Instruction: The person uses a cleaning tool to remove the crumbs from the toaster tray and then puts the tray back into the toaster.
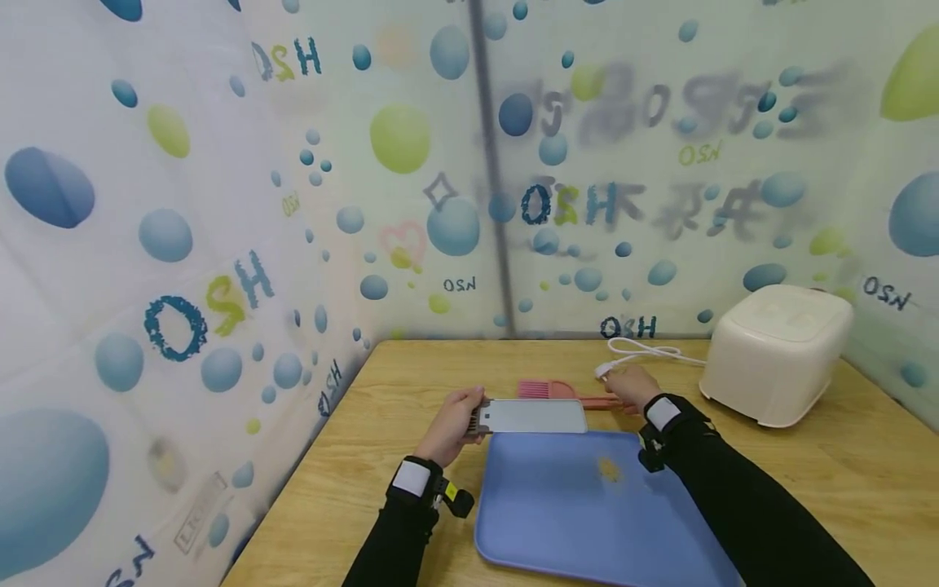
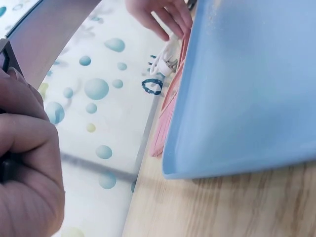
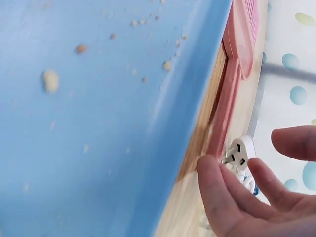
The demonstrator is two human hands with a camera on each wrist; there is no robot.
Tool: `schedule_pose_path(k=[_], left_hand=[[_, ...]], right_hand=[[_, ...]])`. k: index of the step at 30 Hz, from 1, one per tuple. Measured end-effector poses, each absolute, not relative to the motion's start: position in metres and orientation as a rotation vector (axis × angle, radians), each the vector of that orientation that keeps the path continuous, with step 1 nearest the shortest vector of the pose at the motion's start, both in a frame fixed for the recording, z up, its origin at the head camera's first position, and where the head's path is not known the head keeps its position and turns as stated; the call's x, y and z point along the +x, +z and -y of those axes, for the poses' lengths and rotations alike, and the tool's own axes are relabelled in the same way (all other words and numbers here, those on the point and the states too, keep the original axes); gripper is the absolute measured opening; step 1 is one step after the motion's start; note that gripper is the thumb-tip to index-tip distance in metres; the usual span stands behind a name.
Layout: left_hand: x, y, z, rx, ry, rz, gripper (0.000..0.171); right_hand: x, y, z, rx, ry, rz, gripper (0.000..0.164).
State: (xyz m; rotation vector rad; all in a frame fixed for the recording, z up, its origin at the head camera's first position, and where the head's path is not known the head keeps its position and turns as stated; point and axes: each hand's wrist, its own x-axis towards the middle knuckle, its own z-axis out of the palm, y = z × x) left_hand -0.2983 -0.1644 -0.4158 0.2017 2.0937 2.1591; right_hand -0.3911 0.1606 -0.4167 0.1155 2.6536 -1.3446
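Observation:
My left hand (image 1: 452, 425) grips one end of a flat silver metal tray (image 1: 534, 416), held level over the far left edge of the blue tray. In the left wrist view its fingers are curled, and only a dark edge of what they hold shows. A pink brush (image 1: 553, 390) lies on the table behind the blue tray (image 1: 543, 522), bristles to the left. At the end of its handle is my right hand (image 3: 256, 202), a fingertip at the handle and the thumb held apart. Crumbs (image 3: 50, 80) are scattered over the blue tray.
A cream-white, toaster-like appliance (image 1: 781, 355) stands at the back right of the wooden table (image 1: 411, 383). Its white cord lies coiled, with the plug (image 3: 241, 153) just beyond the right hand. A patterned curtain (image 1: 411, 204) hangs behind the table and along its left.

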Motion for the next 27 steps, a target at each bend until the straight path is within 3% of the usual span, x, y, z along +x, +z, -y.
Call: schedule_pose_path(k=[6, 16, 27], left_hand=[[-0.301, -0.417, 0.153, 0.201, 2.128, -2.116, 0.042], [-0.306, -0.408, 0.13, 0.26, 2.079, -2.129, 0.047], [-0.309, -0.404, 0.079, 0.354, 1.994, -2.074, 0.049]], right_hand=[[-0.383, -0.408, -0.184, 0.059, -1.348, -2.665, 0.029], [-0.357, -0.337, -0.217, -0.07, -1.173, -2.936, 0.058], [-0.332, -0.293, -0.29, -0.244, -0.905, -3.244, 0.055]])
